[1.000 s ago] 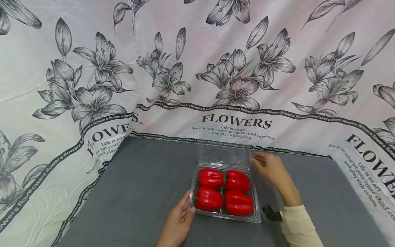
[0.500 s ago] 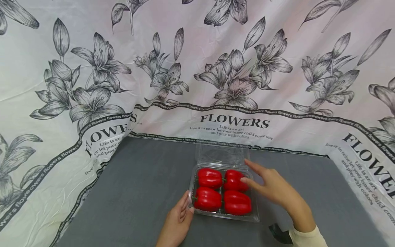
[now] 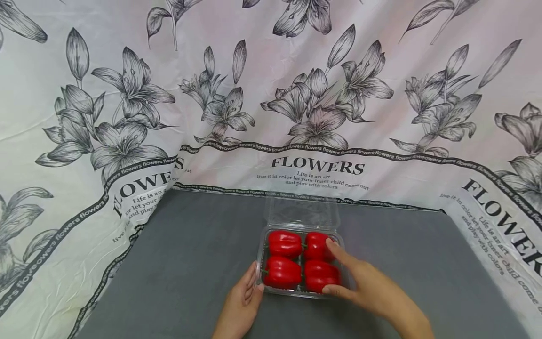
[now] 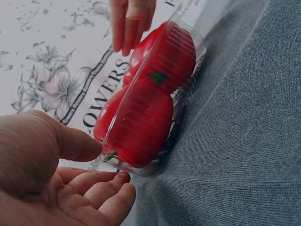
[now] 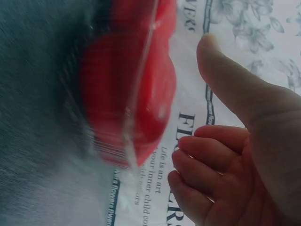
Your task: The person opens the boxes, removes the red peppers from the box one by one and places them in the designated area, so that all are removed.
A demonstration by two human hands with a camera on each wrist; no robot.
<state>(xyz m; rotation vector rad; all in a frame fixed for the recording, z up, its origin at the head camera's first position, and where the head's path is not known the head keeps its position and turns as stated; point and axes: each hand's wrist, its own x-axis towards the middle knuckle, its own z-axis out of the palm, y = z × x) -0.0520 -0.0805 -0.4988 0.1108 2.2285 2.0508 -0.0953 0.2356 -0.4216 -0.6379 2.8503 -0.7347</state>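
Note:
A clear plastic clamshell container (image 3: 292, 294) sits on the table with its lid (image 3: 301, 213) folded back. Several red bell peppers (image 3: 282, 273) lie inside in two rows, green stems showing on some. At the container's left front corner, my left hand (image 3: 238, 301) pinches the rim, thumb above and fingers along the side. My right hand (image 3: 374, 288) is over the container's right side, thumb and fingers spread, partly covering the right-hand peppers (image 3: 322, 277). In the right wrist view its fingers stand apart from the nearest bell pepper (image 5: 127, 89).
The dark grey table (image 3: 190, 263) extends to both sides of the container. Behind it hangs a white cloth (image 3: 228, 169) printed with lilies and lettering; the raised lid stands close before its lower edge.
My right hand has come from beside the open lid toward me, over the container's right side. The left hand keeps its hold at the left corner. The view has shifted slightly.

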